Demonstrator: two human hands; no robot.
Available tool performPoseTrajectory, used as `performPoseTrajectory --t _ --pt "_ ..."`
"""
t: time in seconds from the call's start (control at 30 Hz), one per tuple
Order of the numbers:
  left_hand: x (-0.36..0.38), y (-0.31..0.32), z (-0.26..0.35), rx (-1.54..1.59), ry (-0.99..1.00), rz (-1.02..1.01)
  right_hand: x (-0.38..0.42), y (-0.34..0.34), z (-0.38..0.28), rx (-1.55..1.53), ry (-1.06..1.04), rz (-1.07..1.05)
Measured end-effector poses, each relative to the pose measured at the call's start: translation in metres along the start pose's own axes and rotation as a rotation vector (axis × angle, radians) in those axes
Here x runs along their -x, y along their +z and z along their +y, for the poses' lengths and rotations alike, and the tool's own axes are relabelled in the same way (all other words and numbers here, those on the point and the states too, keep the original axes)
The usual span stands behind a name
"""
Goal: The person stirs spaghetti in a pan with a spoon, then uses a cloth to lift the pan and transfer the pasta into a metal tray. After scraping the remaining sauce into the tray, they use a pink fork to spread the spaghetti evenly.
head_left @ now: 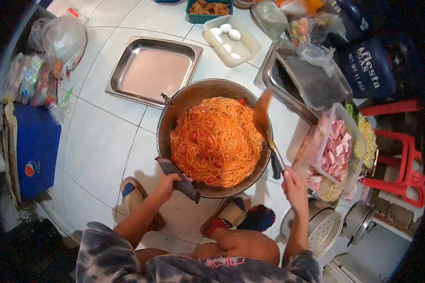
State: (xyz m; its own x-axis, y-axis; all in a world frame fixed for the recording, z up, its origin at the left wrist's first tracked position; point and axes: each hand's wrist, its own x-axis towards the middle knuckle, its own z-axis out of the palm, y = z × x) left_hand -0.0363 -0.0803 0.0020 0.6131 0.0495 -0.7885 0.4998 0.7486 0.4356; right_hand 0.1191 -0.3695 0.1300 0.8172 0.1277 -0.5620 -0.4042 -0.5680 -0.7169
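A large round metal pot (163,141) full of spaghetti in red sauce (222,141) sits on the tiled floor before me. Red sausage-like slices show among the noodles. My left hand (167,185) grips a dark folded cloth (179,179) against the near left of the pot's rim. In my right hand (293,185) is the handle of a spatula (262,111). Its sauce-stained, slightly blurred blade is raised over the pot's right rim, above the noodles.
Beyond the pot lies a steel tray (109,89); farther back, a plastic container (255,47) holds several eggs. To the right are stacked steel pans (311,85), a tub of cubed pink meat (335,151), a colander (326,231) and a red stool (401,165). A blue bag (35,146) stands left.
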Motion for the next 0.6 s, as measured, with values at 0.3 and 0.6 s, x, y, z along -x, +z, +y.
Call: performPoseTrajectory --t 0.3,0.6 --pt "0.025 -0.052 0.032 -0.221 -0.157 -0.002 -0.06 0.028 -0.039 0.552 -0.394 -0.02" --pt "0.041 -0.094 0.014 -0.06 -0.178 0.017 -0.184 0.129 -0.131 0.81 -0.769 -0.091"
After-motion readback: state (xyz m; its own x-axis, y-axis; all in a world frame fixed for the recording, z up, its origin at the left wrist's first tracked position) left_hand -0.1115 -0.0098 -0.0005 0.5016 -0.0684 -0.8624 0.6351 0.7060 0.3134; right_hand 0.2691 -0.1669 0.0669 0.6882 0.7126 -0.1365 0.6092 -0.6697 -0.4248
